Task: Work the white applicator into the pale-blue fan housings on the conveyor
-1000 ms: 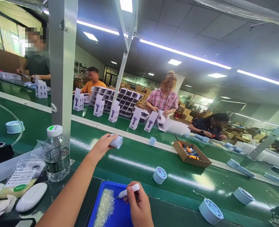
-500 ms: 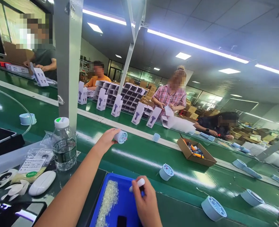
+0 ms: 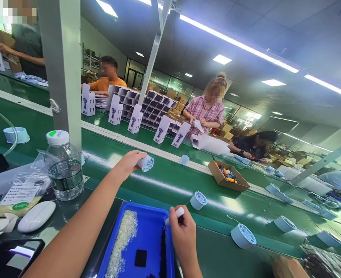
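My left hand (image 3: 129, 165) is stretched over the green belt, its fingers closed round a light blue round plastic housing (image 3: 146, 163) with a spoked open face and a short reddish wire. Above the right side of a blue tray (image 3: 144, 210), my right hand (image 3: 184, 231) grips a white pen-like tool (image 3: 174, 216); its tip is hard to make out. The tray carries clear small pieces (image 3: 124, 239) along its left side, a black square (image 3: 140, 258) and dark small pieces (image 3: 162, 247) at the right.
More blue housings (image 3: 198, 200) stand on the belt (image 3: 164, 189). Beyond are a carton of tools (image 3: 228, 175) and upright white boxes (image 3: 161, 129). A water bottle (image 3: 64, 166) and metal post (image 3: 62, 69) stand left. Co-workers sit opposite; another person's hand (image 3: 289, 267) is at lower right.
The view has swung to the right and down, so most things sit further left and higher. Another person's hand and a bundle of wires have appeared at lower right. Both my hands keep their holds.
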Motion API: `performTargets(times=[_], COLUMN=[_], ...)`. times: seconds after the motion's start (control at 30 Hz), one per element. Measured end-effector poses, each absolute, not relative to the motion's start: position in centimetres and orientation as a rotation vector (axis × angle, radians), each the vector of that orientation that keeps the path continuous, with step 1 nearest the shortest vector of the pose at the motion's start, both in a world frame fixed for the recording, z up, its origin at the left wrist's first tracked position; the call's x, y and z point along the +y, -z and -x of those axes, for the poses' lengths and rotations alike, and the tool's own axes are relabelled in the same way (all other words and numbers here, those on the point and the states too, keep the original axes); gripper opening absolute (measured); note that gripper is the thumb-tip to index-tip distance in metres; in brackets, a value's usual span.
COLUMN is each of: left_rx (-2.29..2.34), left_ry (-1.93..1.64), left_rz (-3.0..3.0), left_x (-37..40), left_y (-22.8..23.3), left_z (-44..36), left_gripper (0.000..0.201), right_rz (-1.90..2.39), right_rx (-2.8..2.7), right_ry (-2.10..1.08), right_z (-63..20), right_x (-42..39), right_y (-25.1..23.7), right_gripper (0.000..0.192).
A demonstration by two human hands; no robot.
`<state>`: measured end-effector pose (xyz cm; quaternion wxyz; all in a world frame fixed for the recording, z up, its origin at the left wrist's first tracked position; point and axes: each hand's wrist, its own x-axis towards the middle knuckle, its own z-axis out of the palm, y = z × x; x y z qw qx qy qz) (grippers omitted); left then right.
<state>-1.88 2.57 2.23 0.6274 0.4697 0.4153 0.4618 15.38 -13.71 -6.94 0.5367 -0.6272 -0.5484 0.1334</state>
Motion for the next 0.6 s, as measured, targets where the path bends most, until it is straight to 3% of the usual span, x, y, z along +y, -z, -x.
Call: performTargets(times=[0.4, 0.6], left_rx=[0.934, 0.921], left_ry=[-1.015, -1.046], left_rz=[-1.068, -1.024], left_x=[2.3, 2.4], left_y=[-2.2, -2.0], left_z=[1.8, 1.6], left_gripper=[0.024, 0.027], right_rz=[1.380, 1.445], right_rx=[-1.589, -1.547], right_ry=[-0.183, -0.356], right_z=[-13.1, -13.4], right_x=[-15.1, -15.0], right_y=[7.0, 7.0], right_gripper=[0.024, 0.025])
